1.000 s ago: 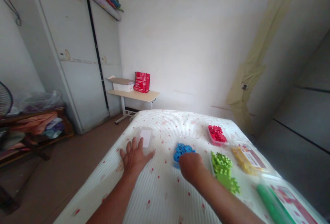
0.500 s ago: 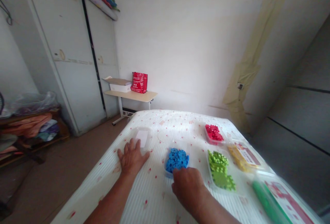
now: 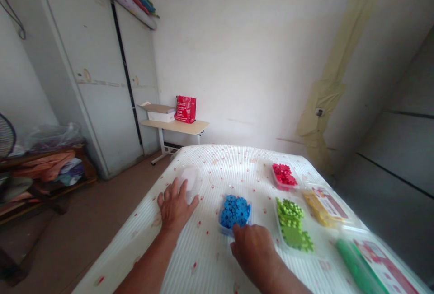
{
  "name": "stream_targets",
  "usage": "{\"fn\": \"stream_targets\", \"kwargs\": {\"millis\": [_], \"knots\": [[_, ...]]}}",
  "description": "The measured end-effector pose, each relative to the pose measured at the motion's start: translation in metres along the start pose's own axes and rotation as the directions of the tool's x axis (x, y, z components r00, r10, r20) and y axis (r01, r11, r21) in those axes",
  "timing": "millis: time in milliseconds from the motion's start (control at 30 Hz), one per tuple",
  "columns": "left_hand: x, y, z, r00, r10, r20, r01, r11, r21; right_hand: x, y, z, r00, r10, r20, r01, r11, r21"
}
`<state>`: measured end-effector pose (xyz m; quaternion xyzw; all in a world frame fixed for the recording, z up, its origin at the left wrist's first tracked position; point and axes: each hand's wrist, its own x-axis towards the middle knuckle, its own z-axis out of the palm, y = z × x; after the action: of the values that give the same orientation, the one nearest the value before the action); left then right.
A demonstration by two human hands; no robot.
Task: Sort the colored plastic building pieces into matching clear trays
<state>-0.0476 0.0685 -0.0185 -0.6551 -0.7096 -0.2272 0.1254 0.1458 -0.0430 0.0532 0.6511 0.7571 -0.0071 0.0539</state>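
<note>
My left hand lies at the left side with its fingers spread. Its fingertips are at the near edge of a clear plastic lid with a white label, partly behind the fingers. My right hand is closed, its fingers curled at the near rim of a clear plastic box. Inside that box lie several blue flower-shaped plastic pieces. The fingertips are partly hidden; they appear to pinch the rim. Right of this hand stands a clear box of green toothed pieces.
Farther back is a box of red pieces. At the right lie a labelled box of yellow pieces and a labelled box with green contents. A patterned white cloth covers the table. A side table stands by the wall.
The view has shifted slightly, moving everything a little to the right. My right hand remains at the near rim of the blue pieces' box; my left hand stays spread by the lid.
</note>
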Motion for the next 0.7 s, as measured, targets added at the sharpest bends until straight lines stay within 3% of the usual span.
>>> {"fn": "stream_targets", "kwargs": {"millis": [267,367,433,500,567,633,700], "knots": [[-0.001,0.000,-0.006,0.998,0.033,-0.056,-0.037,0.997,-0.071,0.001,0.000,0.000,1.000,-0.004,-0.011,0.004,1.000,0.002],[0.000,-0.001,-0.011,0.997,0.015,-0.071,-0.028,0.979,-0.199,-0.001,0.003,-0.002,1.000,0.011,-0.029,-0.010,1.000,0.027],[0.000,0.000,-0.018,0.996,0.016,-0.086,-0.046,0.929,-0.368,-0.002,0.008,-0.005,0.996,0.026,-0.087,-0.019,0.997,0.075],[-0.001,0.005,-0.030,0.995,-0.001,-0.095,-0.057,0.795,-0.603,0.000,0.017,-0.011,0.972,0.053,-0.227,-0.021,0.990,0.142],[-0.004,0.013,-0.045,0.999,-0.037,-0.035,-0.009,0.553,-0.833,0.006,0.028,-0.018,0.908,0.105,-0.405,-0.012,0.974,0.226],[-0.008,0.025,-0.062,0.992,-0.029,0.123,0.126,0.271,-0.954,0.016,0.040,-0.025,0.833,0.171,-0.527,0.024,0.939,0.342],[-0.014,0.035,-0.078,0.953,0.073,0.294,0.292,0.030,-0.956,0.030,0.051,-0.031,0.798,0.240,-0.553,0.089,0.860,0.502]]}}
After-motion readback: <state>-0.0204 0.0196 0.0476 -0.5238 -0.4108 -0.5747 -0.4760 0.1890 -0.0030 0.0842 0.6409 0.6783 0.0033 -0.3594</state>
